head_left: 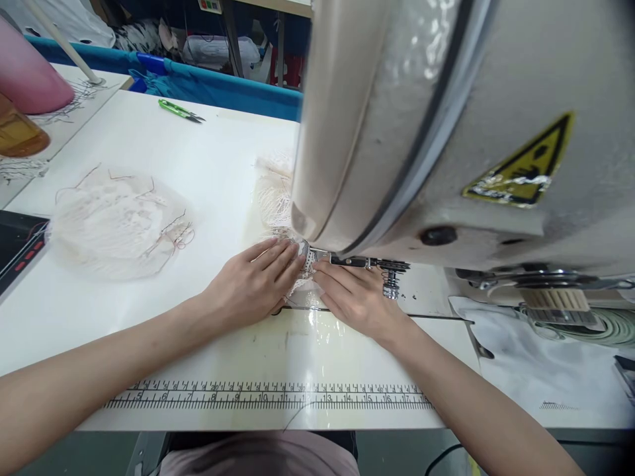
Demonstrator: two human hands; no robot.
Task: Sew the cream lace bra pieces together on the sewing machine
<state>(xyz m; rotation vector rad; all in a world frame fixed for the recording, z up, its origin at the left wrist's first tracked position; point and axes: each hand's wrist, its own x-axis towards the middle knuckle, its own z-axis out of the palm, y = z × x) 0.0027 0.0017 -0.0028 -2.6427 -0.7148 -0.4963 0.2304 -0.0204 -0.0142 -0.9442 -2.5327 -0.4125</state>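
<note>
My left hand lies flat on the white table, fingers stretched toward the presser foot of the sewing machine. It presses down a small piece of pale lace fabric. My right hand rests opposite, fingers flat and together, holding the same fabric at the needle. More pale lace trails behind the machine head. The needle itself is hidden by the machine body.
A heap of sheer pale fabric with loose threads sits at the left. Green thread snips lie at the far edge. A printed ruler runs along the near edge. A black control panel is at far left.
</note>
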